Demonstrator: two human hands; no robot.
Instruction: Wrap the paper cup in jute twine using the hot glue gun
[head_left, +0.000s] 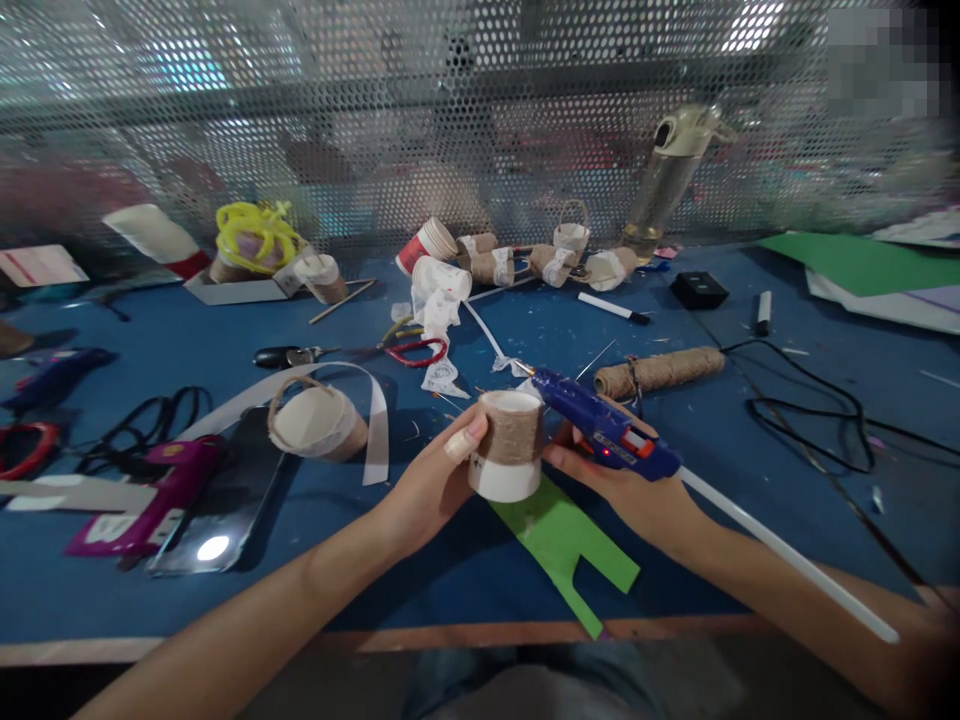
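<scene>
My left hand (442,470) grips a small paper cup (511,440) from its left side, thumb pressed against it. Brown twine is wound round the cup's upper part, while the lower part is bare white. A blue glue gun (604,425) is in my right hand (600,475), its nozzle pointing to the upper left above the cup. A long white glue stick (787,560) sticks out of its back end, and a small red light glows on its body. Fingers of my right hand are near the cup's right side; whether they touch it I cannot tell.
Under the cup lies a cut green sheet (566,545). A twine roll (660,372) rests to the right, a twine-wrapped basket (319,422) to the left. Red-handled scissors (415,350), a phone (225,500) and a purple glue gun (150,495) lie about. A bottle (667,185) leans on the mesh (337,130).
</scene>
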